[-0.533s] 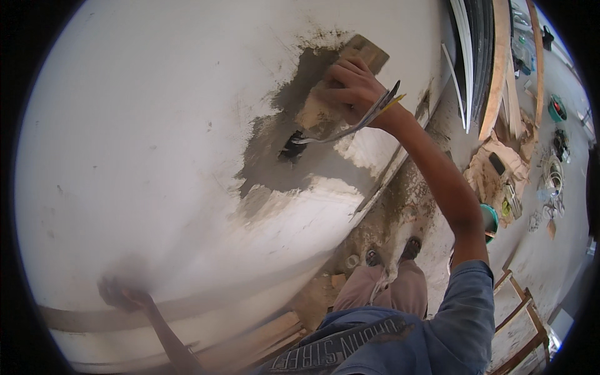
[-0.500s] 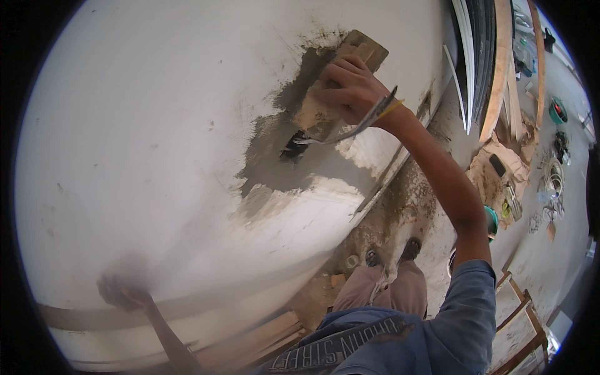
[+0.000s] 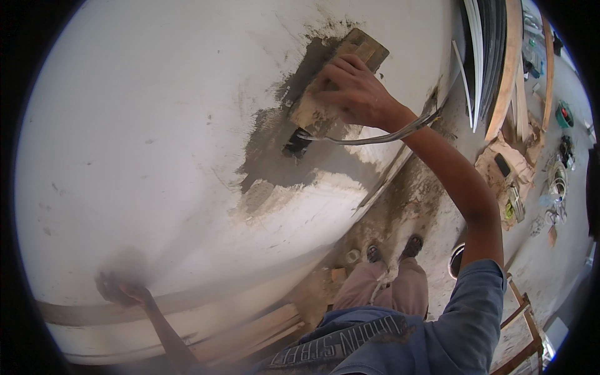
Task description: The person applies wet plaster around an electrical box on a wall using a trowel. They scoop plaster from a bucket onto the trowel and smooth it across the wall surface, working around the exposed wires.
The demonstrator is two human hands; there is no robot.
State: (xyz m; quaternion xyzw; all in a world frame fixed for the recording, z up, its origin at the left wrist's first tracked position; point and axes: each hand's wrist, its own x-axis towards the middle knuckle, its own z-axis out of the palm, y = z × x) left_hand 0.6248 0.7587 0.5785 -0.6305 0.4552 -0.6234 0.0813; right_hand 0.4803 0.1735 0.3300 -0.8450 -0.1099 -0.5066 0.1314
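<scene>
My right hand is closed round the grip of a plaster-smeared wooden float. The float lies tilted against the white wall, over a rough patch of wet grey plaster. Just below the float's lower end is a dark hole in the patch. Out of it comes a bundle of grey cables, which runs across my right wrist. My left hand is at the wall's lower left, clear of the patch. A hazy blur covers part of it, and its fingers are hard to make out.
At the upper right, white and black pipes stand beside long wooden boards. Brown paper, a green bucket and coiled cable lie on the floor. A wooden frame is at the lower right, near a round container.
The cables have swung down, from rising past my right wrist to lying across it. The float has barely shifted on the plaster. My left hand stays put.
</scene>
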